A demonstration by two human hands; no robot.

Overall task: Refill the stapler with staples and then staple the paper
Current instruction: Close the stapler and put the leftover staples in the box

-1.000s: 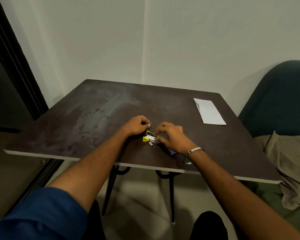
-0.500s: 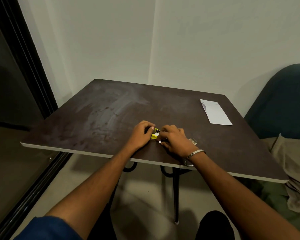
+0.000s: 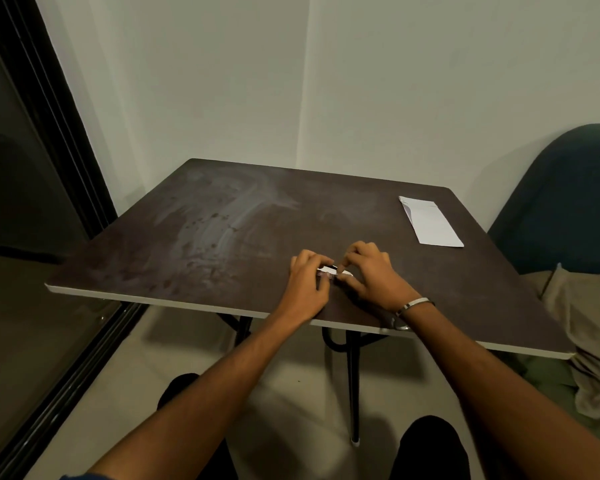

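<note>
Two hands meet near the front edge of the dark table [image 3: 222, 216], both curled around one small object. The left hand [image 3: 307, 282] has its fingers bent over the near end of the stapler [image 3: 327, 270], of which only a thin white and black sliver shows between the two hands. The right hand [image 3: 369, 271] pinches the other end with fingertips and thumb, its other fingers arched above the table. Both hands are closed on the stapler; whether any staples are in them is too small to tell. A metal bangle [image 3: 414, 305] sits on the right wrist, which rests at the table's edge.

Well apart from the hands, in the far right corner of the table, lies the folded white paper [image 3: 430, 221], flat and untouched. A dark blue chair [image 3: 561, 202] stands to the right of the table, with a beige cloth [image 3: 582, 323] draped below it. The table's black legs [image 3: 352, 382] show under the front edge.
</note>
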